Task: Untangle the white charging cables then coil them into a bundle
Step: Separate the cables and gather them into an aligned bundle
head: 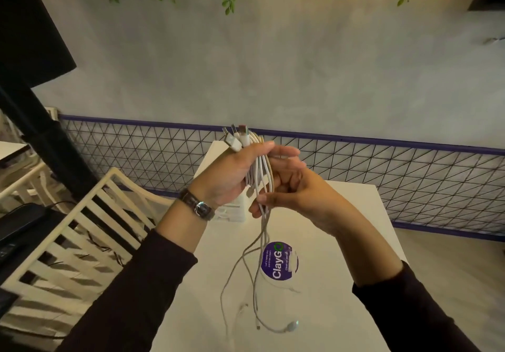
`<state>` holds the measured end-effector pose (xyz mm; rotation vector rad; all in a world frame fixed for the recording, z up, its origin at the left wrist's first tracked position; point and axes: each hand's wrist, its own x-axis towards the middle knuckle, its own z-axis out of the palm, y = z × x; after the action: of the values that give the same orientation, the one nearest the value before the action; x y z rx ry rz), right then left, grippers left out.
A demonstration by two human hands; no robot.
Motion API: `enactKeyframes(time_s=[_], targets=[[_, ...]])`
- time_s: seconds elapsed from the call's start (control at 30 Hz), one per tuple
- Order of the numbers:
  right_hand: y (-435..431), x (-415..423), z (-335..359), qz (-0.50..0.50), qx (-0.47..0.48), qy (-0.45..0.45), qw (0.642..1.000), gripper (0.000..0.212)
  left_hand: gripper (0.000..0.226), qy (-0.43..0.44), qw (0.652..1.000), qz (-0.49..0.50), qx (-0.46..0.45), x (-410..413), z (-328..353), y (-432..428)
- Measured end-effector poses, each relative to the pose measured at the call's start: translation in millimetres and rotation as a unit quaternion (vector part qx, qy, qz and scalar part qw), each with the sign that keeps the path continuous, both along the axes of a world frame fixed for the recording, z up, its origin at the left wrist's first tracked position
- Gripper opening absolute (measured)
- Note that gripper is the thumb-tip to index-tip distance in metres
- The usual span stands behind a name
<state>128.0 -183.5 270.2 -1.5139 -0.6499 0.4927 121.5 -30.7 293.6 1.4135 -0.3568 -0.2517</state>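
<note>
White charging cables [263,224] run nearly vertical between the two hands. Their long axis goes from the plug ends [237,138], which stick up above the left thumb, down to the loose tails [290,325] well below both wrists, at the white table [355,242]. The left hand [232,172] is raised with its palm turned toward the right hand, fingers curled round the gathered strands and thumb laid across them (a wristwatch [197,206] sits just below it). The right hand [292,189] meets the same bunch from the opposite side and slightly lower, fingers bent, thumb and fingertips pinching the strands just under the left hand's grip. It looks the nearer to the hanging length, so it seems the likelier one to draw slack up and loop it over the left.
</note>
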Motion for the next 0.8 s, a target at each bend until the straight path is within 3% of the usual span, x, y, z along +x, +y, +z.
enactKeyframes(time_s=[0.17, 0.33, 0.4, 0.6, 0.8], targets=[[4, 14, 17, 0.041, 0.029, -0.006, 0.999, 0.034, 0.04, -0.042, 0.998, 0.023, -0.028, 29, 27, 11], [4, 18, 4, 0.088, 0.061, 0.025, 0.994, 0.004, 0.045, 0.037, 0.984, 0.12, -0.129, 63, 36, 25], [5, 15, -10, 0.066, 0.056, 0.045, 0.995, 0.004, 0.052, 0.057, 0.978, 0.143, -0.139, 72, 38, 37], [-4, 19, -47, 0.009, -0.09, -0.017, 0.996, 0.01, 0.051, 0.059, 0.976, 0.171, -0.118, 81, 32, 49], [-17, 16, -85, -0.024, -0.228, -0.007, 0.973, 0.005, 0.04, 0.03, 0.977, 0.169, -0.13, 88, 41, 65]])
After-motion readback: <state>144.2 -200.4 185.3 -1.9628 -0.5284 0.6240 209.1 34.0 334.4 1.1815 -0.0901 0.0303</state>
